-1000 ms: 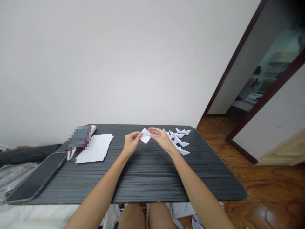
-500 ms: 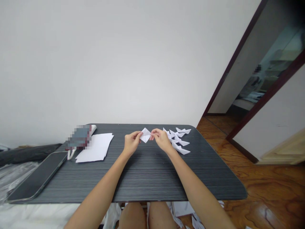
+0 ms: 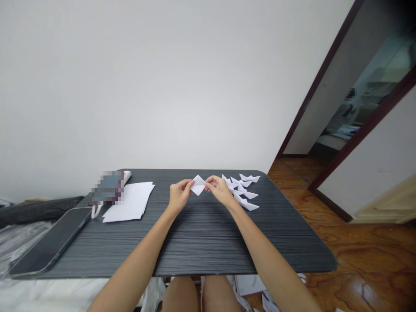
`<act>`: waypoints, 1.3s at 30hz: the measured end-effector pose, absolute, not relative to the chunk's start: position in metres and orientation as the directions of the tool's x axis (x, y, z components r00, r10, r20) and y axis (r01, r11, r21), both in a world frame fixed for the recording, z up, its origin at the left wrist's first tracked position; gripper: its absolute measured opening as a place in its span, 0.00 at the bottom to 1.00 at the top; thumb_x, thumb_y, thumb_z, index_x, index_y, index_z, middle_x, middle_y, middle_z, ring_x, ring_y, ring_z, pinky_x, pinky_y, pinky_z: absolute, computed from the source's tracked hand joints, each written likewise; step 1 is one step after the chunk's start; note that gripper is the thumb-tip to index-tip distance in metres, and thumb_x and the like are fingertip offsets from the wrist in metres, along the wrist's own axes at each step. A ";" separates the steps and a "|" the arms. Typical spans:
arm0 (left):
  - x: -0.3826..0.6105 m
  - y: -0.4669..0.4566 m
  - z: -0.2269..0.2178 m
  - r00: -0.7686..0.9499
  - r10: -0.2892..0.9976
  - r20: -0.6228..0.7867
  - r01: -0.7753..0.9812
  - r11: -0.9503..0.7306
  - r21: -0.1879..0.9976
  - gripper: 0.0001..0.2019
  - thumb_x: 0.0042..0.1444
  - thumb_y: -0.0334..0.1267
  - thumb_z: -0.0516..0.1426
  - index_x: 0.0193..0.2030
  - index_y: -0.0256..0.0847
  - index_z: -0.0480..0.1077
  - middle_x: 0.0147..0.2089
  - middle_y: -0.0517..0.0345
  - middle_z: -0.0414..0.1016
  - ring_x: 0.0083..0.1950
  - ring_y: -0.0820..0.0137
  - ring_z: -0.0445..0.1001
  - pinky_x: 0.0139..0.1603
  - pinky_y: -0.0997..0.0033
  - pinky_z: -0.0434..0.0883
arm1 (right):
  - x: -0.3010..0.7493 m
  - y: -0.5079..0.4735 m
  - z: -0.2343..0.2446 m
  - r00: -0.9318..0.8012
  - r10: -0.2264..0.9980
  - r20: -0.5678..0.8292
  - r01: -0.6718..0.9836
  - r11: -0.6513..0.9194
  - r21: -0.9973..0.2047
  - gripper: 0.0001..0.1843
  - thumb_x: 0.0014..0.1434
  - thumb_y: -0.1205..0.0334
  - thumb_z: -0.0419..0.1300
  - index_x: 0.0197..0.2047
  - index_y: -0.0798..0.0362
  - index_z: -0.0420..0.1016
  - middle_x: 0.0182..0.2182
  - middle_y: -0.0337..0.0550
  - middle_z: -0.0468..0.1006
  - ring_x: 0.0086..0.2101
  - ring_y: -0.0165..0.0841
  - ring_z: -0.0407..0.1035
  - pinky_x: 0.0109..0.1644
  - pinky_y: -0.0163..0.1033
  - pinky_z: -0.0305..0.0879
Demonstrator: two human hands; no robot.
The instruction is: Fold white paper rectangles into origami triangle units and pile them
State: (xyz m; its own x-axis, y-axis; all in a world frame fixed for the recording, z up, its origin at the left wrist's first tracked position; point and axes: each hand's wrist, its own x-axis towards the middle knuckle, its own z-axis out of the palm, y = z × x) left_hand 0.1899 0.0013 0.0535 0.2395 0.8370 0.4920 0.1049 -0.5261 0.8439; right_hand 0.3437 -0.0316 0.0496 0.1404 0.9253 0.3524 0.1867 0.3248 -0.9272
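Observation:
A small folded piece of white paper (image 3: 198,185), diamond-shaped with crease lines on its face, is held up above the dark table (image 3: 201,234). My left hand (image 3: 181,193) pinches its left corner between thumb and fingers. On the opposite side, my right hand (image 3: 218,189) grips the right corner with thumb and fingertips. Just right of that hand, several folded white paper boats (image 3: 248,195) lie grouped on the table, some partly hidden behind the hand.
A stack of white paper sheets (image 3: 131,201) lies at the left, beside a blurred-out object (image 3: 108,186) with a white strap. A smartphone (image 3: 53,242) rests along the left edge. White wall (image 3: 195,86) stands behind; more papers (image 3: 250,284) show below the table.
Hardly anything differs. Both hands keep their hold on the folded paper, and the right fingers have shifted slightly at its right corner.

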 end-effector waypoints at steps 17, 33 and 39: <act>0.185 0.007 0.058 0.512 0.780 0.359 -0.091 -0.366 0.926 0.20 0.52 0.42 0.49 0.47 0.30 0.66 0.15 0.58 0.69 0.15 0.74 0.67 0.16 0.78 0.59 | 0.347 -0.036 0.058 -0.018 0.969 0.245 -0.138 0.240 -0.961 0.20 0.44 0.60 0.58 0.43 0.54 0.70 0.23 0.40 0.76 0.21 0.27 0.66 0.26 0.35 0.63; 0.178 -0.002 0.070 0.561 0.651 0.511 0.160 -0.691 0.705 0.14 0.52 0.42 0.50 0.22 0.34 0.67 0.20 0.58 0.65 0.21 0.77 0.64 0.22 0.79 0.62 | 0.343 -0.044 0.065 -0.098 0.959 0.266 0.027 0.270 -0.963 0.12 0.43 0.57 0.61 0.29 0.57 0.73 0.16 0.34 0.69 0.15 0.21 0.58 0.21 0.29 0.52; 0.182 -0.004 0.069 0.628 0.702 0.335 0.034 -0.455 0.890 0.16 0.49 0.45 0.52 0.24 0.31 0.67 0.16 0.59 0.66 0.16 0.78 0.64 0.17 0.79 0.61 | 0.340 -0.041 0.060 -0.147 0.952 0.268 -0.016 0.268 -0.963 0.15 0.46 0.54 0.58 0.26 0.59 0.72 0.18 0.38 0.70 0.15 0.21 0.59 0.19 0.29 0.49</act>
